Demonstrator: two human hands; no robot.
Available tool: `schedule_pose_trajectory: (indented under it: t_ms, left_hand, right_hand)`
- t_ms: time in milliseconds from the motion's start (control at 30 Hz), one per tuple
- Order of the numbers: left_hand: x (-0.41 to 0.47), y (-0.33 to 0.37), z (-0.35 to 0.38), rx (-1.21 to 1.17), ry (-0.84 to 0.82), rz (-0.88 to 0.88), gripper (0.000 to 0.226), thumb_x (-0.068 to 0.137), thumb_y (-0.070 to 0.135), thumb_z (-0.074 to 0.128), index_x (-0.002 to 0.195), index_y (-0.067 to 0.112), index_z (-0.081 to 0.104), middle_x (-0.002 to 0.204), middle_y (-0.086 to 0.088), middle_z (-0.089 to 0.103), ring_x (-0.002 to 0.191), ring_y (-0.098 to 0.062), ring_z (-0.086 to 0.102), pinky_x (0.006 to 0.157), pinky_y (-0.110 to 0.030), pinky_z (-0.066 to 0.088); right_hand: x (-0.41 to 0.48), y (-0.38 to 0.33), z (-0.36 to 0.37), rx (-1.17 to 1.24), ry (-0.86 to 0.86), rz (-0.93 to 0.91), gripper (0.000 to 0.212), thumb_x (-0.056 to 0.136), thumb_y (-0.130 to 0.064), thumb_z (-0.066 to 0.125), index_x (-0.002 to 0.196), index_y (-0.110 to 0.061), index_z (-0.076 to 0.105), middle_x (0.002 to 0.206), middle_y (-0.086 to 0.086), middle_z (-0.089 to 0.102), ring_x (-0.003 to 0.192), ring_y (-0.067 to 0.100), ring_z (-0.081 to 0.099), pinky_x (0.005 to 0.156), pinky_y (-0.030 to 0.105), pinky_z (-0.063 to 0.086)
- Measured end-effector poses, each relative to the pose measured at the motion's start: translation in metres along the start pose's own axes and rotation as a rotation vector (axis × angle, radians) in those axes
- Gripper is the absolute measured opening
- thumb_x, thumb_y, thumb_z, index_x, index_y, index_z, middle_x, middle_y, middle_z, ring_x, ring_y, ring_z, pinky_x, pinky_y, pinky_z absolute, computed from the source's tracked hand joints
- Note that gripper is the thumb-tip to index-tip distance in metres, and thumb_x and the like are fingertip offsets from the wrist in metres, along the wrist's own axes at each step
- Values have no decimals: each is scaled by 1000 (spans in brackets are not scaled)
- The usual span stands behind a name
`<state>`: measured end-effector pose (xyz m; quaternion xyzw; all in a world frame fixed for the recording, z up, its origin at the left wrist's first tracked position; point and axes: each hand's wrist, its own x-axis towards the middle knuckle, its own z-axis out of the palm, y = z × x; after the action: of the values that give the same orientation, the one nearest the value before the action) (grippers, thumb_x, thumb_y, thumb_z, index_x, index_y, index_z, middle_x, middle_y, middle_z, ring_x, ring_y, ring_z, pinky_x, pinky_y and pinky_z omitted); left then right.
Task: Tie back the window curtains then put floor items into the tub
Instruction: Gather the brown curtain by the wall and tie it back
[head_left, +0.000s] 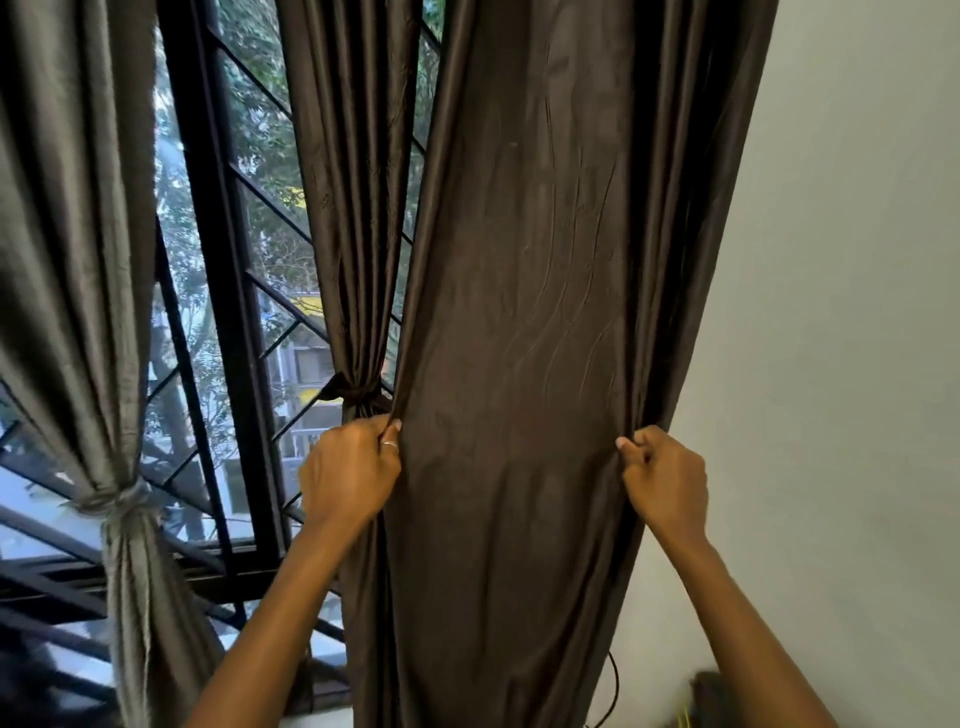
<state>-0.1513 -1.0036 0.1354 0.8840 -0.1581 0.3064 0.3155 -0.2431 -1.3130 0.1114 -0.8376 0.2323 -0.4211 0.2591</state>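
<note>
Dark brown curtain panel (545, 312) hangs loose at right of window, long axis running top to bottom, leaning slightly so the top tilts right in this wide-angle view; untied, spread flat between both hands. Left hand (348, 475) grips its left edge, fingers curled round a fold of fabric, ring on one finger. Right hand (665, 480) pinches the right edge, thumb and fingers clenched on the cloth. Both hands at about the same height, mid-panel, well apart, fabric stretched between them.

Just beside the left hand, a second brown curtain (353, 208) already gathered and knotted at its tie (358, 395), narrow at the knot, hanging vertical. Far left, a grey curtain (72, 260) also tied back, knot (122, 501) lower down, tail dropping straight.

Behind them, window (249, 270) with black frame and diagonal grille bars; trees and a building visible outside. White wall (841, 312) to the right of the panel. Dark cable (615, 686) near the panel's lower right; blurred dark object (711, 691) at bottom right, cannot tell what.
</note>
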Motion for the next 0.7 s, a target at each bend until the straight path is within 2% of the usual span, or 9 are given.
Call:
schedule_pose_trajectory:
  t_ms: [100, 200, 333, 400, 467, 533, 633, 700]
  left_hand:
    - [-2, -2, 2, -23, 1, -22, 40, 99, 32, 52, 61, 23, 47, 55, 0, 53, 58, -29, 58, 48, -33, 40]
    - [-7, 1, 4, -67, 7, -36, 34, 99, 32, 51, 69, 18, 60, 51, -1, 54, 53, -26, 56, 48, -35, 45]
    - [-17, 23, 16, -113, -53, -24, 37, 99, 38, 50, 70, 17, 60, 47, -1, 50, 51, -26, 56, 49, -40, 48]
    - [-22, 35, 23, -113, -78, -8, 34, 98, 39, 51, 75, 17, 63, 52, -4, 53, 59, -32, 59, 49, -39, 44]
    - [-24, 47, 29, -127, -109, 29, 28, 98, 37, 52, 83, 19, 66, 56, -7, 56, 65, -36, 61, 49, -37, 36]
    - [-25, 58, 34, -162, -141, 65, 28, 99, 36, 52, 85, 17, 67, 58, -8, 57, 67, -35, 61, 50, -37, 32]
    - [-24, 66, 42, -299, -209, 91, 37, 100, 32, 54, 66, 16, 55, 48, -2, 45, 52, -23, 53, 50, -37, 33]
    - [-23, 66, 45, -375, -241, 94, 43, 100, 29, 54, 60, 16, 46, 48, -3, 46, 48, -17, 49, 51, -40, 38]
  right_hand:
    - [-7, -2, 2, 17, 7, -16, 27, 97, -24, 64, 73, -18, 54, 62, -2, 56, 56, 12, 51, 53, 20, 35]
    - [-24, -9, 5, 44, 11, -85, 30, 98, -21, 62, 70, -19, 51, 62, -4, 55, 56, 11, 53, 50, 20, 34]
    - [-55, -35, 14, 116, -34, -191, 32, 98, -20, 62, 70, -27, 46, 64, -8, 53, 55, 2, 48, 51, 13, 27]
    - [-68, -49, 24, 127, -63, -233, 30, 98, -22, 61, 72, -26, 48, 67, -7, 53, 56, 6, 50, 51, 18, 32]
    - [-77, -63, 34, 113, -69, -268, 23, 99, -25, 60, 77, -20, 54, 75, -3, 59, 63, 17, 58, 52, 31, 42]
    - [-83, -74, 41, 103, -68, -298, 20, 99, -26, 58, 81, -17, 58, 79, 1, 62, 69, 23, 61, 55, 37, 46]
    - [-86, -83, 46, 126, -82, -320, 20, 98, -29, 53, 83, -16, 59, 81, 3, 63, 71, 25, 62, 56, 38, 47]
    - [-87, -83, 48, 153, -89, -311, 17, 98, -27, 55, 86, -16, 60, 82, 2, 64, 71, 24, 63, 57, 39, 49]
